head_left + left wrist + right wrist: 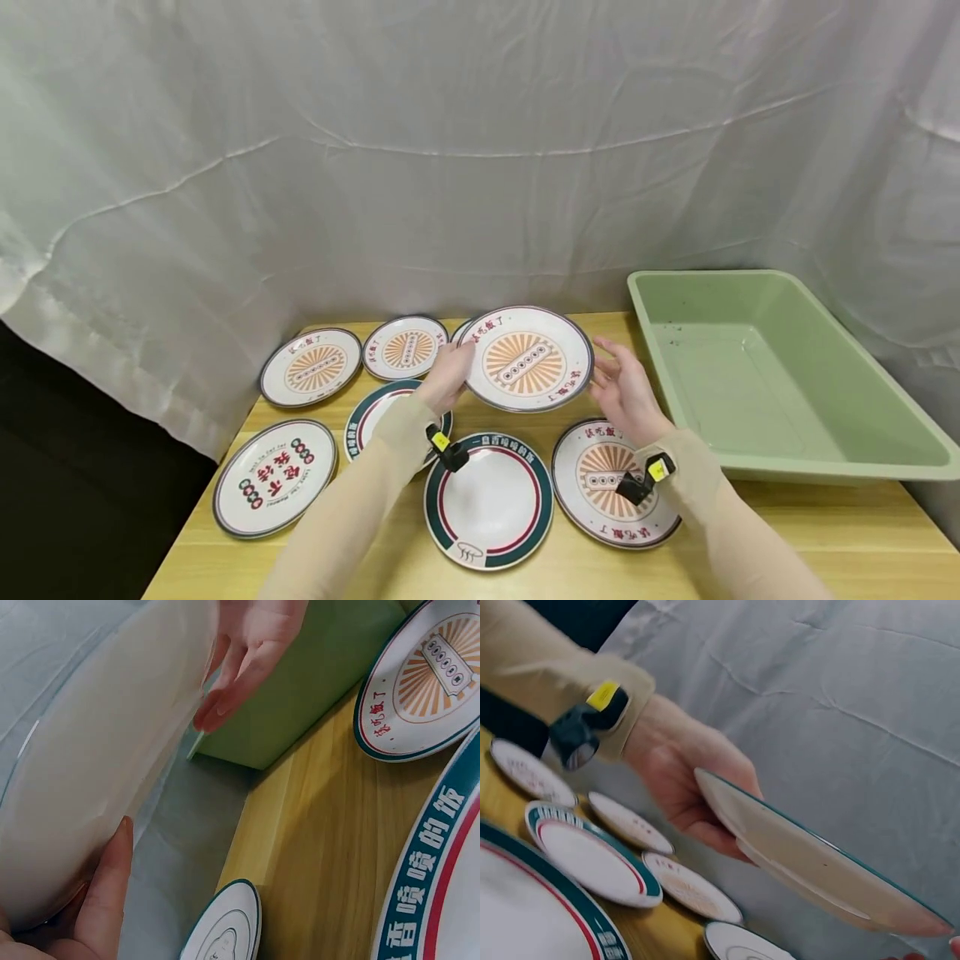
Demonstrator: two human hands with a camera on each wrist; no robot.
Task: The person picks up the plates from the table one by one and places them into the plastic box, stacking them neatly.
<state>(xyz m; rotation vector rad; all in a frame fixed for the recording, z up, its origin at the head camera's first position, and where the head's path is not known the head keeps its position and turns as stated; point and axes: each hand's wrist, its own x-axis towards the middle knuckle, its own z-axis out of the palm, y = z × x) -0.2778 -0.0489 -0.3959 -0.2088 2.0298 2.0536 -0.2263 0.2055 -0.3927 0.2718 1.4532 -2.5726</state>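
A white plate [528,392] with an orange sunburst and red characters is held up above the table, tilted. My left hand [448,372] grips its left rim, thumb on top and fingers underneath, as the right wrist view shows from the side. The plate's pale underside [112,735] fills much of the left wrist view. At the opposite rim is my right hand [628,392], its fingers relaxed and spread right beside the edge. Below that hand lies another sunburst plate [600,457], and left of it a green-banded plate [491,500].
A large green tub [738,462] stands at the right. More plates lie on the wooden table [787,517]: sunburst ones [311,367] along the back, a green-banded one [367,421] partly behind my left arm, and one with red lettering [240,475] at front left. A grey curtain [465,208] hangs behind.
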